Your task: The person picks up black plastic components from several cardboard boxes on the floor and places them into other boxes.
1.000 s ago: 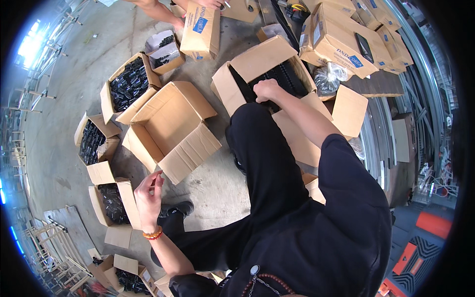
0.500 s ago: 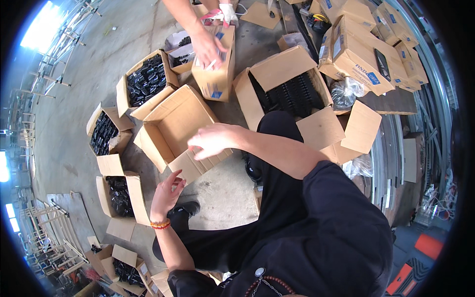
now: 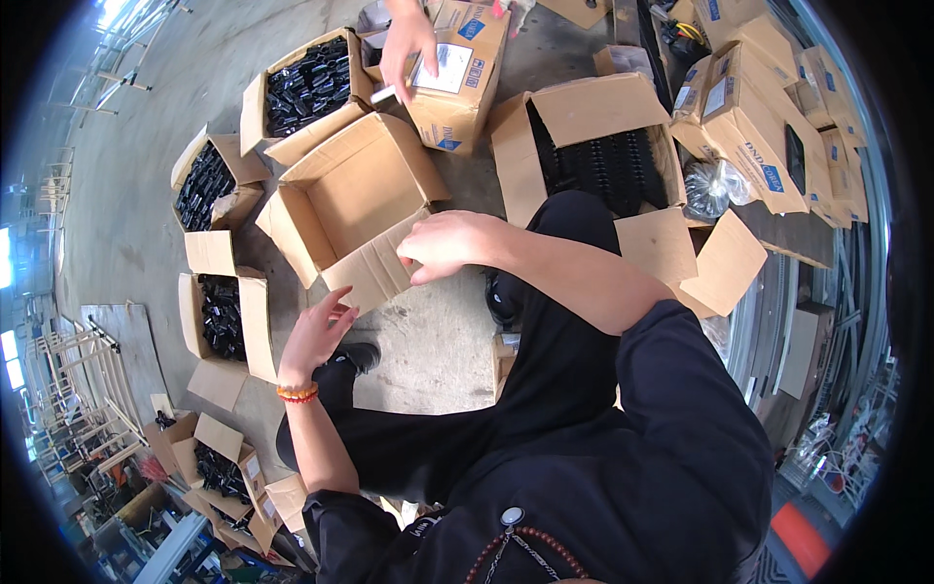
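An open cardboard box (image 3: 375, 200) lies in front of me, its bare inside showing and its near flap (image 3: 365, 273) folded out toward me. My left hand (image 3: 316, 336) is at the left end of that flap, fingers apart and holding nothing. At the flap's right end hovers my right hand (image 3: 452, 243), fingers loosely bent with a gap to the thumb, nothing visible in it. Whether it touches the flap is hard to tell. Beyond, another person's hand (image 3: 409, 44) holds a small pale object (image 3: 385, 96) beside a closed carton (image 3: 457, 102) with a white label.
Open boxes of black parts stand along the left, one box (image 3: 311, 88) at the far side and another (image 3: 222, 316) nearer. To the right is a box (image 3: 603, 161) with rows of black parts. Stacked cartons (image 3: 744, 127) and a clear plastic bag (image 3: 715, 185) sit beyond it.
The view has shifted, and the boxes sit higher in it. The other person's hand has moved off the carton's top, exposing its label. My hands stay near the flap.
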### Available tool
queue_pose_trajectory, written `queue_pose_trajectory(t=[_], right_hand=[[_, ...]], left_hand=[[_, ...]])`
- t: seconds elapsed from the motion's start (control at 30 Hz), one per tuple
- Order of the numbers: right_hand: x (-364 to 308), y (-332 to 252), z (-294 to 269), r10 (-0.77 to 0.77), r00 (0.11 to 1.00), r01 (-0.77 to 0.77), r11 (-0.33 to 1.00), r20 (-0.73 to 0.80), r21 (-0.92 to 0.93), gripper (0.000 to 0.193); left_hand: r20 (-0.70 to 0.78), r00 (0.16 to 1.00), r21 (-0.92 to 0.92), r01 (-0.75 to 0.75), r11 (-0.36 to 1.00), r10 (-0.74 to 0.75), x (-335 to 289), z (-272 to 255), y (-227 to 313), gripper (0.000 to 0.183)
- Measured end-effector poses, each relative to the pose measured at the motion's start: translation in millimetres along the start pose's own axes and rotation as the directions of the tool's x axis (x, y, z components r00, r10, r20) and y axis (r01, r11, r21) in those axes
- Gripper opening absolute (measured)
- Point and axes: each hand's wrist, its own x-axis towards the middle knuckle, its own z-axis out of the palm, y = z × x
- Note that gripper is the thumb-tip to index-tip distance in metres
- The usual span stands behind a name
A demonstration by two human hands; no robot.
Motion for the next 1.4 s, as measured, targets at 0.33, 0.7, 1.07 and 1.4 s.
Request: queue_pose_trajectory(t=[0.33, 0.7, 1.07, 1.4], right_hand=[[-4, -2, -5, 0.031, 0.999, -0.033, 0.998, 0.036, 0.053, 0.036], [-7, -3, -8, 0.03, 0.998, -0.034, 0.997, 0.051, 0.075, 0.039], [-8, -4, -8, 0.042, 0.998, -0.046, 0.996, 0.051, 0.081, 0.042], [-6, -1, -3, 0.049, 0.999, -0.05, 0.996, 0.016, 0.08, 0.041]], left_hand=[[0.011, 1.0, 0.006, 0.017, 1.0, -0.017, 3, 8, -7, 0.041], [0.007, 0.999, 0.015, 0.035, 0.999, -0.035, 0, 5, -2, 0.04], [-0.011, 1.0, 0.037, 0.024, 0.999, -0.024, -2, 5, -8, 0.039], [-0.034, 0.999, 0.022, 0.003, 1.0, -0.002, -2, 7, -8, 0.041]])
